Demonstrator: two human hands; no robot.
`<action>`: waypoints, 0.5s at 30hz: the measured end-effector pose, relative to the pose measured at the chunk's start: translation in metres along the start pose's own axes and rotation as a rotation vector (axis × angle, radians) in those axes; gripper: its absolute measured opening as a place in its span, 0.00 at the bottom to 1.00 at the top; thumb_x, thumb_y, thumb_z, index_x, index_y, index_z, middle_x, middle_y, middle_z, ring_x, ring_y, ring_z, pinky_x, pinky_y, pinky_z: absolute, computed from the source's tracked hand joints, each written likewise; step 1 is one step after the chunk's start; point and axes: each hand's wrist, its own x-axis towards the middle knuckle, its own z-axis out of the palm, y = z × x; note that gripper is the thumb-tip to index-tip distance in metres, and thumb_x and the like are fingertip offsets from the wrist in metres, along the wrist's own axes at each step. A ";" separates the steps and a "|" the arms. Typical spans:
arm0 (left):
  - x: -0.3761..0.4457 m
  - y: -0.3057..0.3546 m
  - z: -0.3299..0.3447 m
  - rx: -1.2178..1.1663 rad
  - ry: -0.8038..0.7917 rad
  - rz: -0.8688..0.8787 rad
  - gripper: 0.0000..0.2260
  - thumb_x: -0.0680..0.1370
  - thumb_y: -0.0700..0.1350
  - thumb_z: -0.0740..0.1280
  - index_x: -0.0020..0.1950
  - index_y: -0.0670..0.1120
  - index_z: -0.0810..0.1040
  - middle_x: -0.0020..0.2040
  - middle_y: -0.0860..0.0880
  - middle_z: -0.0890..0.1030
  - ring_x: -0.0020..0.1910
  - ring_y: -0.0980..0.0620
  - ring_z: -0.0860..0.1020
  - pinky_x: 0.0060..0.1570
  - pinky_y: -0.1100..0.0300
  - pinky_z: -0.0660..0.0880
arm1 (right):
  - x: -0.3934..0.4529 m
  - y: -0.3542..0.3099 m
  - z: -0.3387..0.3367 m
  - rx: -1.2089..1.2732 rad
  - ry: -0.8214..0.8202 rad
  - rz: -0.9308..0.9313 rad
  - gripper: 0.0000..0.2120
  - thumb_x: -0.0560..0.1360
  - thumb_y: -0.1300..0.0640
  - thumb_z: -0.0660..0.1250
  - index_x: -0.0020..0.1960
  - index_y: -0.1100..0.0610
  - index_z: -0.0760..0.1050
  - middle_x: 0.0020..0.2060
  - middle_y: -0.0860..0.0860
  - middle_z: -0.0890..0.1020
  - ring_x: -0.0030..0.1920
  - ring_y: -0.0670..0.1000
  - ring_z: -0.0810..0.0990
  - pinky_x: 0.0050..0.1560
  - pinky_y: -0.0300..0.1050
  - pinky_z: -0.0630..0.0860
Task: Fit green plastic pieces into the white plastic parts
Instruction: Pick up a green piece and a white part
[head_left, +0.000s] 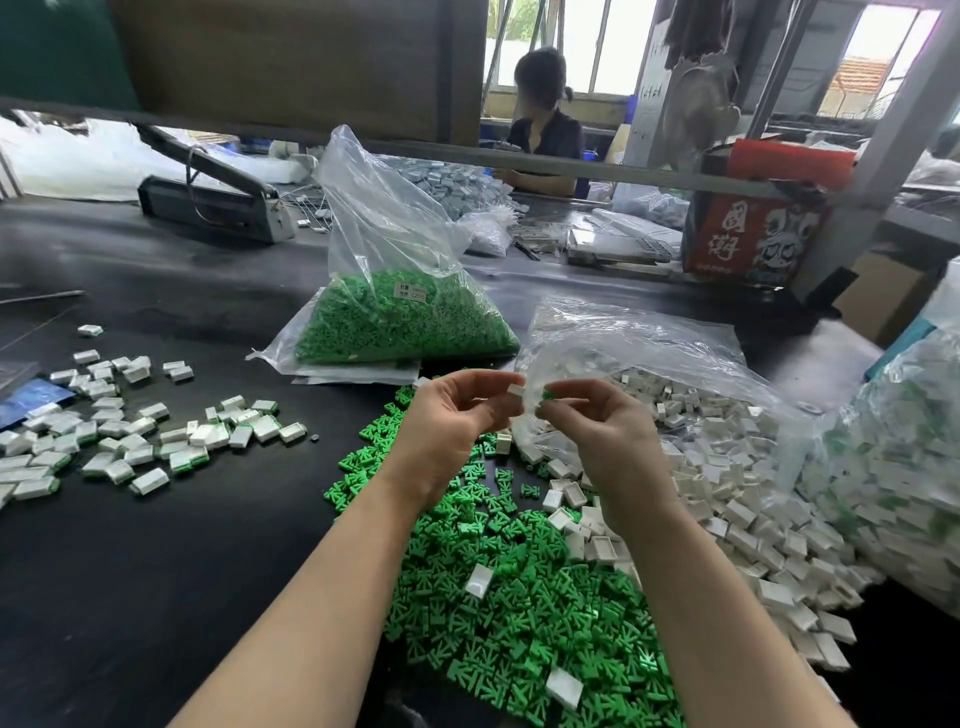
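Up over the black table (156, 571), my left hand (452, 421) pinches a little white part (517, 389), a boxy smooth plastic shell, while my right hand (597, 426) pinches a tiny green piece (548, 396) just beside it, mostly hidden by my fingertips. Right under my wrists sits a heap of loose green pieces (519, 597), forked and glossy, and spilling in from the right is a pile of white parts (727, 493) out of a crinkly clear bag (649, 338). A second bag of green pieces (400, 322) stands behind, and finished white parts with green showing (130, 436) are scattered to the left.
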 end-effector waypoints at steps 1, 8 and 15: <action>0.000 0.000 0.000 -0.002 -0.007 0.004 0.08 0.70 0.42 0.73 0.48 0.46 0.85 0.45 0.45 0.86 0.45 0.51 0.84 0.46 0.64 0.78 | 0.000 -0.001 0.000 0.049 -0.005 0.007 0.06 0.72 0.65 0.73 0.48 0.59 0.81 0.38 0.51 0.84 0.36 0.42 0.82 0.36 0.29 0.74; -0.001 0.001 0.002 -0.021 0.022 -0.023 0.04 0.74 0.39 0.72 0.46 0.47 0.84 0.41 0.50 0.85 0.40 0.57 0.82 0.39 0.67 0.76 | -0.002 -0.004 0.001 0.201 -0.039 0.021 0.09 0.71 0.64 0.73 0.51 0.60 0.79 0.44 0.58 0.84 0.32 0.39 0.79 0.32 0.30 0.72; 0.001 0.006 0.005 -0.242 0.082 -0.081 0.07 0.72 0.37 0.73 0.49 0.45 0.84 0.42 0.47 0.84 0.39 0.51 0.82 0.41 0.62 0.80 | -0.001 -0.006 0.002 0.304 -0.034 0.055 0.12 0.65 0.56 0.74 0.47 0.58 0.80 0.43 0.59 0.84 0.34 0.46 0.74 0.34 0.37 0.70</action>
